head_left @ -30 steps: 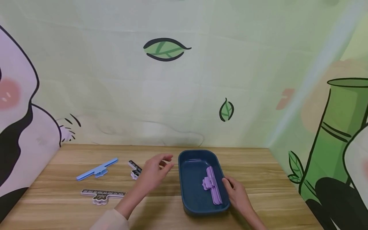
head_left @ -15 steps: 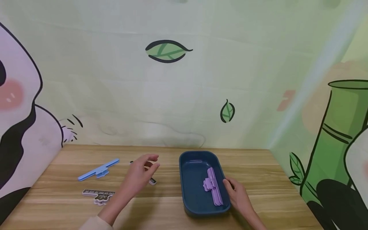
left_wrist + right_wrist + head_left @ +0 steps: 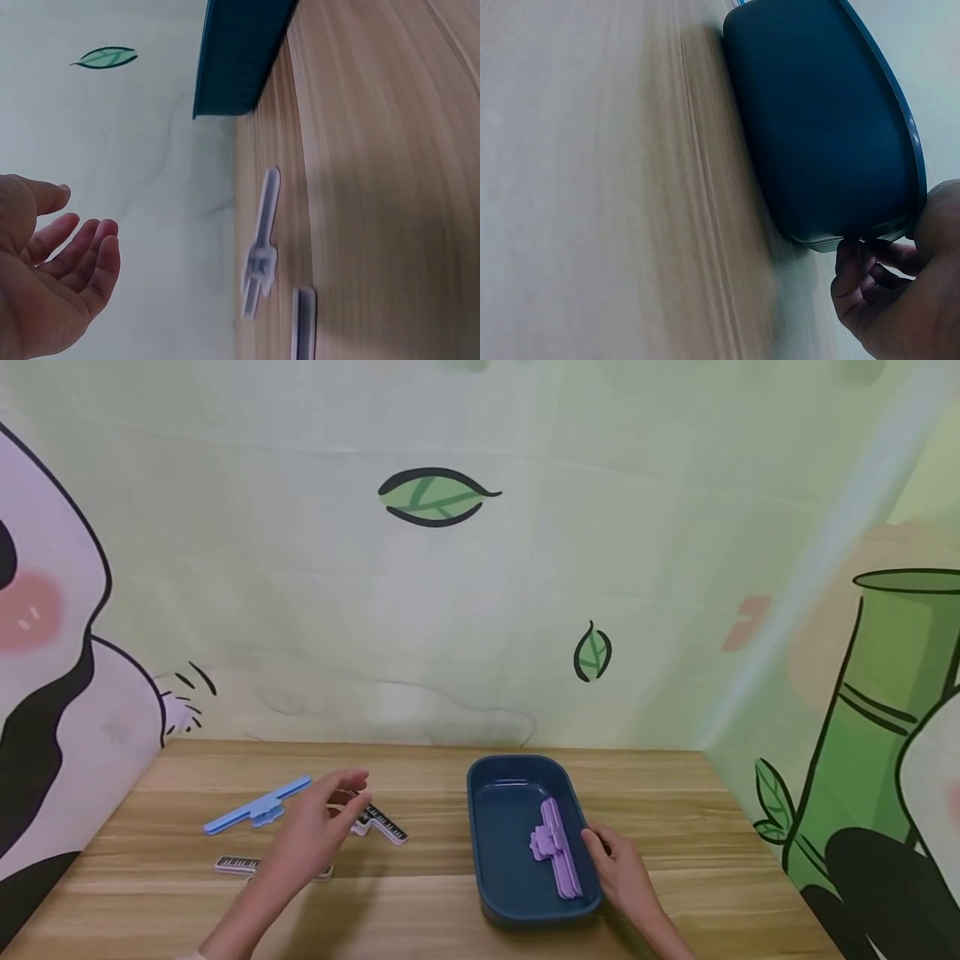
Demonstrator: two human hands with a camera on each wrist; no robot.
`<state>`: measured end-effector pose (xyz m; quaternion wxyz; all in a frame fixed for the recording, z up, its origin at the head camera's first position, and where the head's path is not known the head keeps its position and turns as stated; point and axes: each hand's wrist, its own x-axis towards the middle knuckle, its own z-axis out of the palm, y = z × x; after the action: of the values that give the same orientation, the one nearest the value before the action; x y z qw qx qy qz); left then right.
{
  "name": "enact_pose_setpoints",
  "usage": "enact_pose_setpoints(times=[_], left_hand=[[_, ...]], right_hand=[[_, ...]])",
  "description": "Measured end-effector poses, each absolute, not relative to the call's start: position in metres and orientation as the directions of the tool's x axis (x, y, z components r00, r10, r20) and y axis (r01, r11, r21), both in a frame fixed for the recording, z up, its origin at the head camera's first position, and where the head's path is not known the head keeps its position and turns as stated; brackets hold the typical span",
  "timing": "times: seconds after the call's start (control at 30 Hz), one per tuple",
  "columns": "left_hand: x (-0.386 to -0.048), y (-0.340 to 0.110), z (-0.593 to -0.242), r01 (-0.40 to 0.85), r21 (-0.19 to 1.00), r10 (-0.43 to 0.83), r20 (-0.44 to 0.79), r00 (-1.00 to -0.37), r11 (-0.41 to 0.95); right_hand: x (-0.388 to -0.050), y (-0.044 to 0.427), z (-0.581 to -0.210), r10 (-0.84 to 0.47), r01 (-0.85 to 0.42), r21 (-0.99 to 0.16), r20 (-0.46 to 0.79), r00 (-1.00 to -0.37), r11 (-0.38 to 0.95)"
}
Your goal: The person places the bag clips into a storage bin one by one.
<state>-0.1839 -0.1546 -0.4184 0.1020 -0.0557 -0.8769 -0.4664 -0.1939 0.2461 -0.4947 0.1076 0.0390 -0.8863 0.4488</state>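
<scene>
My left hand (image 3: 309, 828) hovers above the table with fingers loosely bent and nothing in them; the left wrist view shows its palm and fingers (image 3: 90, 266) bare. Behind it lies a piano-key clip (image 3: 386, 825), partly covered by the hand. A second piano-key clip (image 3: 237, 865) lies nearer the front, its middle hidden by the wrist. To the left rests a light blue clip (image 3: 255, 807). My right hand (image 3: 621, 870) grips the right rim of a dark blue plastic box (image 3: 501, 835), thumb at the rim and fingers against the outer wall. Inside lies a purple clip (image 3: 557, 847).
The wooden table (image 3: 675, 802) carries the box and clips. Behind it hangs a pale green cloth backdrop (image 3: 480, 610) printed with leaves, a panda and bamboo, which also runs along both sides.
My left hand has moved left, away from the box, over the piano-key clips. More of the farther piano-key clip shows now. The right hand and box have stayed in place.
</scene>
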Motion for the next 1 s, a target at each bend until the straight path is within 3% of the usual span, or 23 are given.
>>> enact_pose_setpoints(times=[0.43, 1.0], left_hand=[[-0.169, -0.192, -0.427, 0.198, 0.761, -0.044, 0.285, -0.957, 0.618], [-0.15, -0.254, -0.437, 0.086, 0.723, -0.138, 0.245, -0.96, 0.685]], right_hand=[[-0.193, 0.248, -0.495, 0.023, -0.176, -0.779, 0.237, -0.971, 0.601], [-0.195, 0.247, -0.498, 0.021, -0.179, -0.791, 0.235, -0.972, 0.585]])
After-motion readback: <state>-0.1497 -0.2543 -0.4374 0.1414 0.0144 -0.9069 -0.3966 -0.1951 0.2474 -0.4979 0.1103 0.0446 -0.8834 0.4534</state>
